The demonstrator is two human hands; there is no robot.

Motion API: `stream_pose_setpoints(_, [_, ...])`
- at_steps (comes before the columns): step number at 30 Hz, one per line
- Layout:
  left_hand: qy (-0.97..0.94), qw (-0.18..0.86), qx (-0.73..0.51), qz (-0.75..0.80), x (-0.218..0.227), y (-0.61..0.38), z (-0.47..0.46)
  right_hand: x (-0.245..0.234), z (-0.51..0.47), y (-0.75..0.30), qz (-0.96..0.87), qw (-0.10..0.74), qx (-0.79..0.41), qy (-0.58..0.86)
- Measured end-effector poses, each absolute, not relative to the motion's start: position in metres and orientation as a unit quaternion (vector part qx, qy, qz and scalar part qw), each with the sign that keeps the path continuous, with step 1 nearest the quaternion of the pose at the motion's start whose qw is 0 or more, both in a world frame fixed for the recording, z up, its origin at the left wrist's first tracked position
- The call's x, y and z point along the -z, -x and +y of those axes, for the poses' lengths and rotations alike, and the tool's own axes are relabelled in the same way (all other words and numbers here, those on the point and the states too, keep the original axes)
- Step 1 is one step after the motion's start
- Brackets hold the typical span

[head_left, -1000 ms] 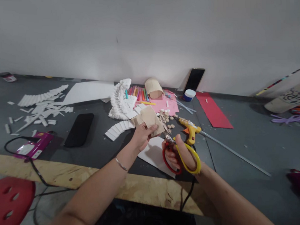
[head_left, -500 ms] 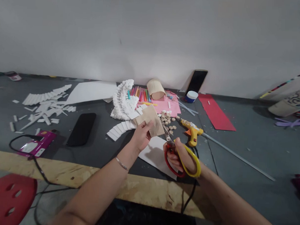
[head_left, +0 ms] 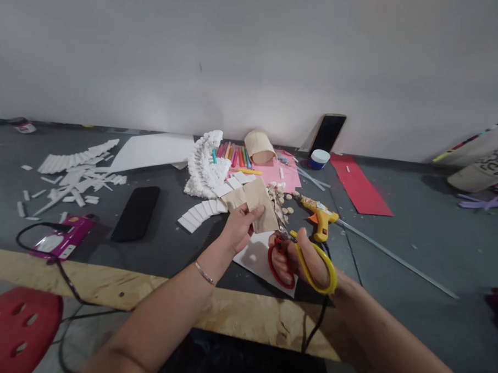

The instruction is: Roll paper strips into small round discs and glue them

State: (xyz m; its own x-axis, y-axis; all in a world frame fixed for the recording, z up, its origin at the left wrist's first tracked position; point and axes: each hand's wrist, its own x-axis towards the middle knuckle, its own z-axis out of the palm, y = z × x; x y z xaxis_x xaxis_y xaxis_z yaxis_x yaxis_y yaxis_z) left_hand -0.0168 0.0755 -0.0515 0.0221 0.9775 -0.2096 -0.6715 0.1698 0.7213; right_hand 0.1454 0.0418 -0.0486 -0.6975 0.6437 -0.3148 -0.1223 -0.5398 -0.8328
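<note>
My left hand pinches a folded piece of brown kraft paper by its lower edge. My right hand grips large scissors with red and yellow handles, and their metal blades reach up along the paper's right edge. A white card sheet lies under both hands. Just beyond the paper sit small round wooden slices and a yellow-orange hot glue gun. Curved rows of white paper squares lie to the left of my left hand.
A ruffled white paper construction, coloured markers, and a kraft paper tube stand at the back. A black phone lies left; another leans on the wall. Red card lies right. The plywood table edge runs in front.
The brown paper and my left hand have shifted slightly right and up. The scissors have turned a little, with their blades now along the paper's right edge.
</note>
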Motion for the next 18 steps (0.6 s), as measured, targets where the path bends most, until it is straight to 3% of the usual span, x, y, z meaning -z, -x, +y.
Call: stream_pose_setpoints(18, [-0.219, 0.685, -0.591, 0.365, 0.05, 0.008, 0.073, 0.045, 0.043, -0.144, -0.359, 0.28, -0.8, 0.39])
